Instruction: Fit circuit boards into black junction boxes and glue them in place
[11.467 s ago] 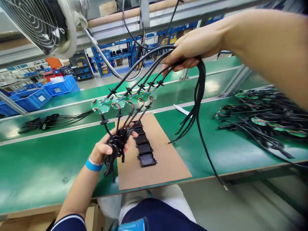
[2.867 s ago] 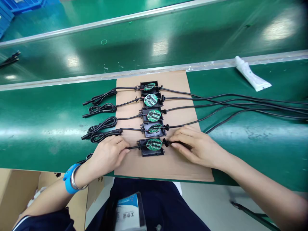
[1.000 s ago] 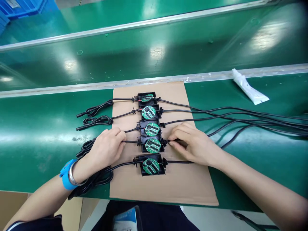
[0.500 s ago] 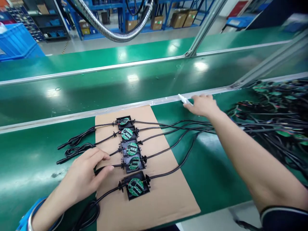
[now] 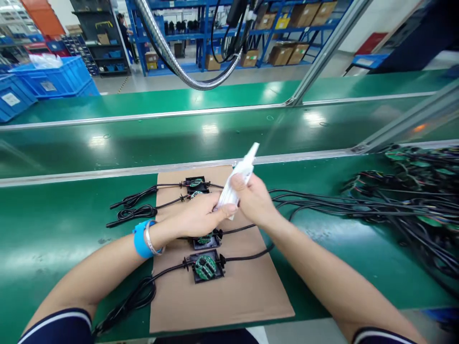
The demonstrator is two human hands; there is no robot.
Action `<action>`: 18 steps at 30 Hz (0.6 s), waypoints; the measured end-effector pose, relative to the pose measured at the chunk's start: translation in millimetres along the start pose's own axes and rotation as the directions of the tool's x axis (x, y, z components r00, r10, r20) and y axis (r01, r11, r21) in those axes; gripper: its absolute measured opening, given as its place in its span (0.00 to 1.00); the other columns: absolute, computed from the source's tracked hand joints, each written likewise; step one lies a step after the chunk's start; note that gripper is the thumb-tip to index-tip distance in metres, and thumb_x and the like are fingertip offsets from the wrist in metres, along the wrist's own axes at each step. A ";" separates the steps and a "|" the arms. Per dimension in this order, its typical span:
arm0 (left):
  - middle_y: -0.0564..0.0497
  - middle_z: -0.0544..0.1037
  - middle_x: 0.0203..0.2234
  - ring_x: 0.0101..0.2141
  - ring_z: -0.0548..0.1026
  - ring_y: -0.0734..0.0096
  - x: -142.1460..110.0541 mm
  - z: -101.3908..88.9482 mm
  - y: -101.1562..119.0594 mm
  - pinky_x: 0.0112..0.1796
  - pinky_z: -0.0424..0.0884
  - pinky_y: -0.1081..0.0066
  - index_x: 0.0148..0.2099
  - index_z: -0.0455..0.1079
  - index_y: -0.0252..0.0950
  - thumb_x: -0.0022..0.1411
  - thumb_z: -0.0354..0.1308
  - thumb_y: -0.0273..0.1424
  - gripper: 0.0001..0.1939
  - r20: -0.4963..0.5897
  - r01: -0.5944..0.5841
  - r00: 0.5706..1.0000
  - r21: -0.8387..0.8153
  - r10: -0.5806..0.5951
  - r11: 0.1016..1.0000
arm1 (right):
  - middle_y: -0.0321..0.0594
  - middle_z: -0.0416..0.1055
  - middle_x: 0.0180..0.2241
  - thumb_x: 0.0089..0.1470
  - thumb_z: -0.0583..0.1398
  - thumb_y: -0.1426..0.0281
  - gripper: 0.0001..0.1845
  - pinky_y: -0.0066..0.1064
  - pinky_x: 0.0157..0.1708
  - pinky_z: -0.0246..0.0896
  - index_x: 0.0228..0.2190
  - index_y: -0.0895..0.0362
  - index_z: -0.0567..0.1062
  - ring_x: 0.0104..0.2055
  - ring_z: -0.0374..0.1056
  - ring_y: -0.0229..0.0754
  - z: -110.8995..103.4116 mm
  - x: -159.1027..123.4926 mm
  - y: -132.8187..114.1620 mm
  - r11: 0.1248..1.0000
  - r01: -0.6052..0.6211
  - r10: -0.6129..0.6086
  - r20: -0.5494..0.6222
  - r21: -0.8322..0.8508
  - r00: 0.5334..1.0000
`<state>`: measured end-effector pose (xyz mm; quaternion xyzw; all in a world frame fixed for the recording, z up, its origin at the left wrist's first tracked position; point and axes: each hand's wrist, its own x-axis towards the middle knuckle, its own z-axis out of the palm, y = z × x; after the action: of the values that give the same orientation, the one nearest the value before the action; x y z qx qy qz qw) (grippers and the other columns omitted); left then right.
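Both hands hold a white squeeze tube (image 5: 239, 177) above a cardboard sheet (image 5: 229, 291). My right hand (image 5: 254, 199) is wrapped round the tube's middle. My left hand (image 5: 199, 216), with a blue wristband, pinches the tube's lower end. Under the hands lies a row of black housings with round green circuit boards (image 5: 205, 266), each with black cables running left and right. The nearest housing (image 5: 208, 267) and the farthest one (image 5: 195, 184) show fully; the ones between are partly hidden by my hands.
A heap of black cables with green boards (image 5: 412, 191) lies at the right on the green bench (image 5: 53, 229). A conveyor belt (image 5: 179, 138) runs behind. Blue crates (image 5: 43, 81) stand far left; a flexible metal hose (image 5: 172, 62) hangs overhead.
My right hand picked the white tube up from the bench at the right and brought it over the cardboard. My left hand left the cables and took the tube's lower end.
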<state>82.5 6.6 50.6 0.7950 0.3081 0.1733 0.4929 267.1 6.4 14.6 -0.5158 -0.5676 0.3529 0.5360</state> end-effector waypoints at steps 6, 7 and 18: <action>0.59 0.62 0.15 0.18 0.59 0.78 -18.7 4.4 -10.6 0.22 0.56 0.75 0.28 0.59 0.37 0.61 0.46 0.64 0.33 -0.264 0.022 0.961 -0.230 -0.085 0.973 | 0.34 0.64 0.22 0.61 0.51 0.42 0.29 0.27 0.23 0.54 0.28 0.55 0.64 0.23 0.57 0.34 32.2 -27.9 -26.5 0.981 0.175 -0.189 0.216 0.082 0.958; 0.59 0.61 0.15 0.18 0.58 0.78 -22.3 4.1 -12.4 0.22 0.55 0.75 0.28 0.59 0.37 0.60 0.45 0.65 0.34 -0.270 0.020 0.958 -0.259 -0.093 0.966 | 0.35 0.65 0.22 0.63 0.51 0.45 0.28 0.28 0.24 0.53 0.27 0.56 0.65 0.23 0.57 0.35 33.4 -30.9 -27.9 0.978 0.204 -0.209 0.237 0.043 0.949; 0.56 0.62 0.17 0.21 0.60 0.76 -36.5 9.1 -25.4 0.25 0.56 0.72 0.27 0.60 0.36 0.67 0.40 0.60 0.33 -0.217 0.034 0.974 -0.178 -0.073 0.983 | 0.34 0.63 0.21 0.65 0.50 0.57 0.21 0.27 0.22 0.51 0.24 0.55 0.62 0.22 0.56 0.35 39.0 -32.4 -25.8 0.943 0.312 -0.274 0.262 -0.115 0.925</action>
<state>52.3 -15.4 24.9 0.7160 0.3665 0.2739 0.5273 220.3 -24.5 24.4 -0.4177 -0.7253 0.2840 0.4678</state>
